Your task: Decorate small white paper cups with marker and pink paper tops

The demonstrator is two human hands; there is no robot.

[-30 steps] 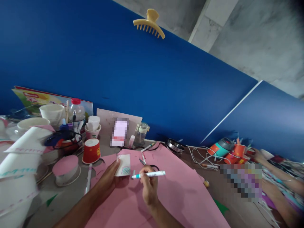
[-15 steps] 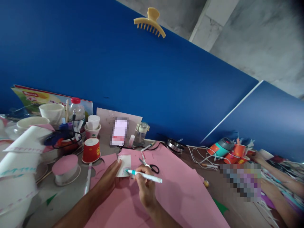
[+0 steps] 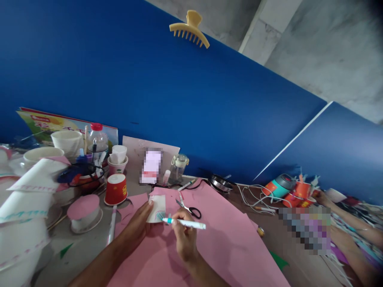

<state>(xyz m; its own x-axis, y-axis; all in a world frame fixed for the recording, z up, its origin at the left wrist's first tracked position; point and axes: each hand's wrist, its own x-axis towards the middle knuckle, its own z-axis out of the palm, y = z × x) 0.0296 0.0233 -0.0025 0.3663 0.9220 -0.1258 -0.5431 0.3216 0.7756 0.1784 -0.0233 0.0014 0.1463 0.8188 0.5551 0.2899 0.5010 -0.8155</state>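
My left hand (image 3: 139,225) pinches the left edge of a small white paper piece (image 3: 156,204), thumb on top. In my right hand (image 3: 184,237) is a white marker (image 3: 190,224) with a teal tip end, held like a pen. The tip meets the paper's lower right part, where a small teal crosshatched patch (image 3: 160,215) shows. Both hands are over a large pink sheet (image 3: 221,239). Just beyond my right hand lies a pair of scissors (image 3: 195,212) with black handles, blades pointing up and left.
At left stand a red paper cup (image 3: 115,189), a pink-topped white cup piece (image 3: 83,208) and stacked white cups (image 3: 67,142). A phone (image 3: 151,165) leans at the back beside a glass bottle (image 3: 179,167). Tape rolls (image 3: 220,183) and white cables (image 3: 254,199) lie right; another person's arm (image 3: 353,215) reaches in.
The teal patch on the paper has grown denser, with crossing lines. The marker tip has shifted slightly right and down; my left hand keeps its hold.
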